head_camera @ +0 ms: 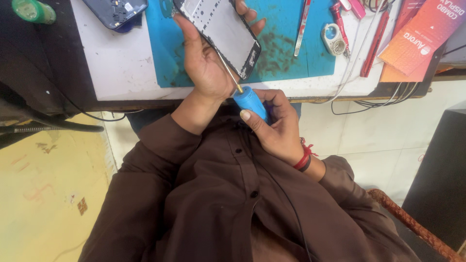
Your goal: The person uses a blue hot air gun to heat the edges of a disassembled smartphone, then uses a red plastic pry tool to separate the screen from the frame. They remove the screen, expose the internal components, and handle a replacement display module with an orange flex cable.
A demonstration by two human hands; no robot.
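Note:
My left hand [204, 63] holds a dismantled phone frame [225, 29], grey inside with a black rim, tilted above the blue work mat [281, 53]. My right hand [274, 128] grips a blue-handled screwdriver [250, 102] close to my chest. Its thin metal shaft runs up and left to the lower part of the phone frame. A red and black band circles my right wrist. Both arms are in brown shirt sleeves.
A white table [121, 63] carries another opened dark phone [115, 10] at top left, tweezers [304, 24], a small round loupe [333, 38], red-handled tools [376, 43] and orange boxes [417, 39]. A green bottle [33, 10] stands far left. Cables hang off the table's edge.

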